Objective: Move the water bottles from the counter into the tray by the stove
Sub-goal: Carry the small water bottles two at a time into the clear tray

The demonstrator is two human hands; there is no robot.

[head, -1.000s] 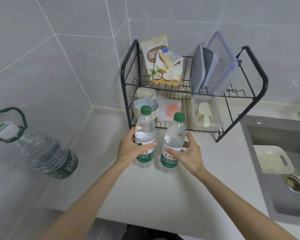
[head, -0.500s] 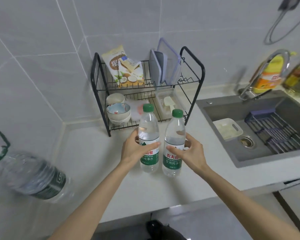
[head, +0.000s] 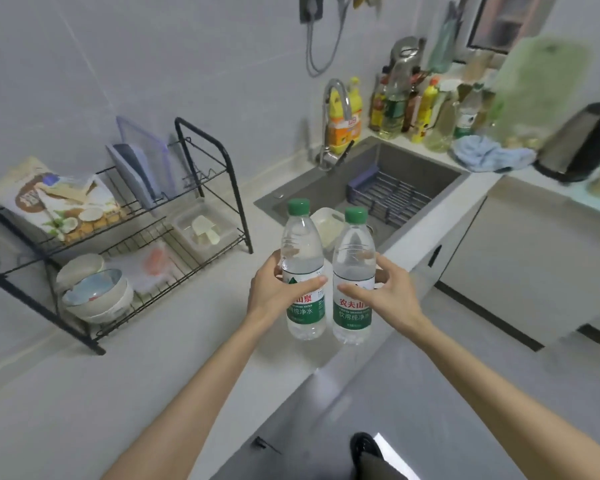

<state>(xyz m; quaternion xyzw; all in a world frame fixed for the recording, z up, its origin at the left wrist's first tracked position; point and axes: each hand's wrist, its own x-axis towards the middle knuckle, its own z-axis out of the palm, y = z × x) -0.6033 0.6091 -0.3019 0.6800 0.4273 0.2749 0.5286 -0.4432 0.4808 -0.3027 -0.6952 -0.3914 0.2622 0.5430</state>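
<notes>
Head view: left hand (head: 274,292) grips left bottle (head: 303,271); right hand (head: 392,296) grips right bottle (head: 353,275), both upright.

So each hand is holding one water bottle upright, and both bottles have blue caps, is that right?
Not quite. The head view shows green caps, not blue. The rest holds: the left hand grips one water bottle and the right hand the other bottle, both upright.
</notes>
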